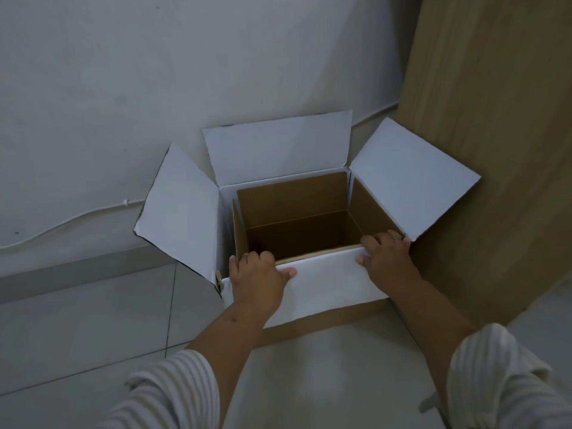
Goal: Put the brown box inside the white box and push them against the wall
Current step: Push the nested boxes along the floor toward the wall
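Under both hands' fingers, white box rim

Grey tiled floor, white box on it

1. The white box is cardboard with a matt, paper-white face.
2. The brown box is plain matt corrugated cardboard.
3. The floor is smooth, faintly glossy pale tile.
4. The wall looks matt painted plaster.
5. The panel shows matt wood grain.
6. The sleeves are striped ribbed cloth.
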A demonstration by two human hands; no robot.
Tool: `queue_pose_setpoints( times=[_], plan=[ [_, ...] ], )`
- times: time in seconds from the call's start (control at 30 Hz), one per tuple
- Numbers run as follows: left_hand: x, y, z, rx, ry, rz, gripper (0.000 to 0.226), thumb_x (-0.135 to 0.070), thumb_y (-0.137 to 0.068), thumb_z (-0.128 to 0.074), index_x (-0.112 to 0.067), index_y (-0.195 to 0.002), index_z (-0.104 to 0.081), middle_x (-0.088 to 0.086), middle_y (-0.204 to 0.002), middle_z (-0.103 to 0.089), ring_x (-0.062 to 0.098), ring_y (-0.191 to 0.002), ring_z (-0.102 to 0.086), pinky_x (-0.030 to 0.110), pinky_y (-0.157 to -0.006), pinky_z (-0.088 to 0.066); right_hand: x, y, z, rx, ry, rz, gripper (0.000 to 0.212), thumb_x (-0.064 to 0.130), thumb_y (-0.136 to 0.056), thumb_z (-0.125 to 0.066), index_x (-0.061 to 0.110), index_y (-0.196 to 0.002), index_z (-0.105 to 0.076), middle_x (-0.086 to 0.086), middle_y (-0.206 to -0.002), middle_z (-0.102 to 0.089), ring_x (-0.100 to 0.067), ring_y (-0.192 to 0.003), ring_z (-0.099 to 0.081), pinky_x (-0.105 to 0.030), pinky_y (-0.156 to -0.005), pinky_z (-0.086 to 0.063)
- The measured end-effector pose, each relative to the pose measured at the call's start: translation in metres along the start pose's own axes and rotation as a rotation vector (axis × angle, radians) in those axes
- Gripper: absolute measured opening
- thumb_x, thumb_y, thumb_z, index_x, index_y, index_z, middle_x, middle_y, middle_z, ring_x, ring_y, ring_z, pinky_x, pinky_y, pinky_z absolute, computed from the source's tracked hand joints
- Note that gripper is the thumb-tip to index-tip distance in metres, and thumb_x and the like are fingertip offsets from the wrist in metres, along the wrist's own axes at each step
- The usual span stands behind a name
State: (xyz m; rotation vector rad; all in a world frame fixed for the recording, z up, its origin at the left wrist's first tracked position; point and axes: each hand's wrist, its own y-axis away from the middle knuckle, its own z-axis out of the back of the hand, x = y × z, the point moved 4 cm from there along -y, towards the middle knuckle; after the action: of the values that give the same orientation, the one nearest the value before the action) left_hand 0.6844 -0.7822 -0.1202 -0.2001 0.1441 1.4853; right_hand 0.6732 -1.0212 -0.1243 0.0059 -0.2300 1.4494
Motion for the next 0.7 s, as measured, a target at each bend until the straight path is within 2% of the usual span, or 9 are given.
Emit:
queue_pose_setpoints(
  times=[0.3, 0.43, 0.53, 0.7],
  plan=[
    [0.002, -0.002, 0.0, 0.015, 0.022, -0.015, 0.047, -0.057, -0.09, -0.046, -0.02, -0.115, -0.055, 0.005, -0.122, -0.06, 0.024, -0.123, -0.05, 0.048, -0.119, -0.014, 0.001, -0.003, -0.001, 0.009, 0.003, -0.003, 0.036, 0.032, -0.092, -0.052, 0.019, -0.125, -0.051, -0.01, -0.135, -0.052, -0.031, -0.129, -0.038, -0.052, -0.112, -0.022],
    [0.004, -0.001, 0.003, 0.076, 0.037, -0.064, 0.037, -0.046, -0.093, -0.048, -0.02, -0.119, -0.051, 0.005, -0.125, -0.057, 0.025, -0.126, -0.047, 0.049, -0.12, -0.012, 0.002, -0.002, 0.0, 0.072, 0.023, -0.021, 0.04, 0.031, -0.095, -0.048, 0.02, -0.133, -0.043, -0.012, -0.149, -0.036, -0.036, -0.143, -0.02, -0.056, -0.115, -0.015],
    [0.006, 0.004, 0.005, 0.139, 0.042, -0.113, 0.031, -0.038, -0.095, -0.048, -0.02, -0.12, -0.05, 0.005, -0.125, -0.056, 0.025, -0.126, -0.048, 0.05, -0.12, -0.012, 0.002, 0.004, 0.0, 0.103, -0.015, -0.062, 0.041, 0.031, -0.096, -0.045, 0.021, -0.136, -0.039, -0.013, -0.155, -0.024, -0.038, -0.146, -0.008, -0.056, -0.116, -0.012],
    [0.005, 0.01, 0.007, 0.148, 0.034, -0.131, 0.027, -0.035, -0.096, -0.048, -0.02, -0.119, -0.05, 0.005, -0.123, -0.058, 0.025, -0.124, -0.049, 0.05, -0.12, -0.01, 0.0, 0.01, 0.002, 0.164, -0.063, -0.096, 0.041, 0.025, -0.098, -0.041, 0.019, -0.138, -0.036, -0.014, -0.158, -0.014, -0.04, -0.146, 0.0, -0.055, -0.117, -0.011]
  ],
)
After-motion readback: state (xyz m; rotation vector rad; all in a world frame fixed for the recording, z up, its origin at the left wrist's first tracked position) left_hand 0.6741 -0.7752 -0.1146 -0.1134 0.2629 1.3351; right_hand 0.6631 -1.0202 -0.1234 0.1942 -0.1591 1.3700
